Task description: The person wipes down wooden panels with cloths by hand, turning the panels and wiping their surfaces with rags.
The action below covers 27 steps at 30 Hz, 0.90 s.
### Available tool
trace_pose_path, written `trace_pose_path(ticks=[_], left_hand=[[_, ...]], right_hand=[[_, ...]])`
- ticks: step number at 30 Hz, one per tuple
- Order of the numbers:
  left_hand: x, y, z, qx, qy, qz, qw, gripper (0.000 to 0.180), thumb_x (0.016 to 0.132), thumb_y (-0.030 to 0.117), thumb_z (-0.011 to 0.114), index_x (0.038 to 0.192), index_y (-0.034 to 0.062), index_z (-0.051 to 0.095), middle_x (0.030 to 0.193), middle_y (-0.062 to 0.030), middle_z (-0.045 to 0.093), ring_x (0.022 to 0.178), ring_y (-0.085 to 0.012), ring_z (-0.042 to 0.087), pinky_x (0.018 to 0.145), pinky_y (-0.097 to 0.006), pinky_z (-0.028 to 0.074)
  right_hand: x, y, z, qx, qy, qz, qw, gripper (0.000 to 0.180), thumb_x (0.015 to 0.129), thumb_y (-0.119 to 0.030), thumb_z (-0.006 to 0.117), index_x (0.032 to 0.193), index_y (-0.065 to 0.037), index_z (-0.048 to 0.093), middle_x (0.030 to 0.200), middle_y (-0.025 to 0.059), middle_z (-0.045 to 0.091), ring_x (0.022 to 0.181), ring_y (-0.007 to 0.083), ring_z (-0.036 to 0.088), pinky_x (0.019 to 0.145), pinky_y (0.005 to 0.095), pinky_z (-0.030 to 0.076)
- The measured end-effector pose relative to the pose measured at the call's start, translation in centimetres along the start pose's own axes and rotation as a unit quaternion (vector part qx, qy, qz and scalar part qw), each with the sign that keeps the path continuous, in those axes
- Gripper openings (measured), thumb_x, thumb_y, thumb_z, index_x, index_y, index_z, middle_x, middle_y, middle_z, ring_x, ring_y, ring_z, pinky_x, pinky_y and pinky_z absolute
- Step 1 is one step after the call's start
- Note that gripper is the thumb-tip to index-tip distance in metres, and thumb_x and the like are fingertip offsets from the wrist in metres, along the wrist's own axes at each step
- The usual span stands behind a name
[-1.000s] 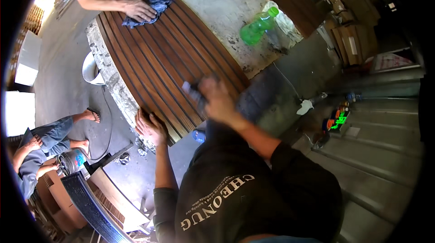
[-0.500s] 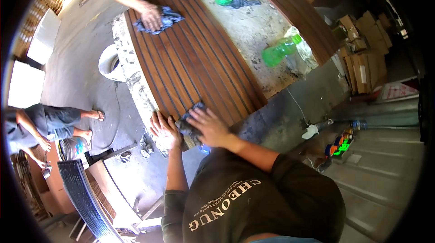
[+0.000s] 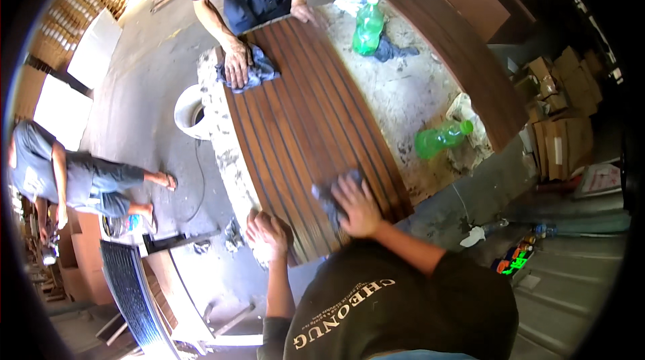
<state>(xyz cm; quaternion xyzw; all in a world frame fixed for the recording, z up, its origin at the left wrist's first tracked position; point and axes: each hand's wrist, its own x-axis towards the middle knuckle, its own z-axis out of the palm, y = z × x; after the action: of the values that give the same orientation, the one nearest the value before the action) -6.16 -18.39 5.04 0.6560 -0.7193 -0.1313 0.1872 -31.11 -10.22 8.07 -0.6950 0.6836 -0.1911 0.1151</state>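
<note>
A brown wooden panel (image 3: 316, 118) with dark parallel stripes lies across a stained worktable (image 3: 410, 84). My right hand (image 3: 358, 209) presses a dark blue-grey rag (image 3: 329, 202) flat against the panel near its close end; hand and rag are somewhat blurred. At the panel's near left corner rests my left hand (image 3: 269, 236), its fingers curled over the edge. Across the table, a co-worker's hand (image 3: 237, 66) holds a blue-grey cloth (image 3: 259, 72) on the panel, while that person's other hand (image 3: 306, 13) leans on the far end.
A green bottle (image 3: 368, 29) stands beside another rag; a second green bottle (image 3: 440, 140) lies on its side. Another brown panel (image 3: 463, 58) is along the right. A white bucket (image 3: 193, 113) sits on the floor at left, near another person (image 3: 74, 172). Cardboard boxes (image 3: 564, 138) are stacked right.
My right hand has slid the rag rightward over the panel, away from my left hand. The co-worker's cloth is now nearer the panel's left edge. The whole view has shifted.
</note>
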Motion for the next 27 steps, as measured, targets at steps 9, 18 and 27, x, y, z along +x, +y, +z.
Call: trace_pose_path(ticks=[9,18,27], left_hand=[[6.6,5.2,2.8,0.073,0.028,-0.039,0.996,0.067,0.093,0.051,0.029,0.141,0.0033,0.028,0.141,-0.0202,0.034,0.134,-0.0384,0.023,0.105,-0.059,0.014],[7.9,6.8,2.0,0.084,0.015,-0.048,0.995,0.067,0.089,0.05,0.037,0.14,0.0065,0.032,0.142,-0.0157,0.035,0.136,-0.0335,0.024,0.108,-0.051,0.014],[7.8,6.1,1.7,0.087,0.009,-0.052,0.995,0.07,0.091,0.054,0.029,0.139,0.0022,0.036,0.14,-0.0219,0.038,0.135,-0.0384,0.027,0.108,-0.055,0.013]], right_hand=[[15.7,11.6,-2.9,-0.118,0.049,0.075,0.989,0.067,0.083,-0.037,0.054,0.141,-0.009,0.034,0.149,0.016,0.023,0.139,0.0305,0.019,0.112,0.052,0.013],[32.4,16.3,-2.6,-0.115,0.126,0.11,0.979,0.063,0.085,-0.037,0.052,0.138,-0.007,0.037,0.147,0.014,0.028,0.138,0.0282,0.022,0.112,0.0471,0.018],[20.9,12.7,-3.5,-0.067,-0.005,0.063,0.996,0.065,0.084,-0.032,0.054,0.139,-0.004,0.035,0.15,0.0153,0.022,0.139,0.0293,0.019,0.113,0.0477,0.014]])
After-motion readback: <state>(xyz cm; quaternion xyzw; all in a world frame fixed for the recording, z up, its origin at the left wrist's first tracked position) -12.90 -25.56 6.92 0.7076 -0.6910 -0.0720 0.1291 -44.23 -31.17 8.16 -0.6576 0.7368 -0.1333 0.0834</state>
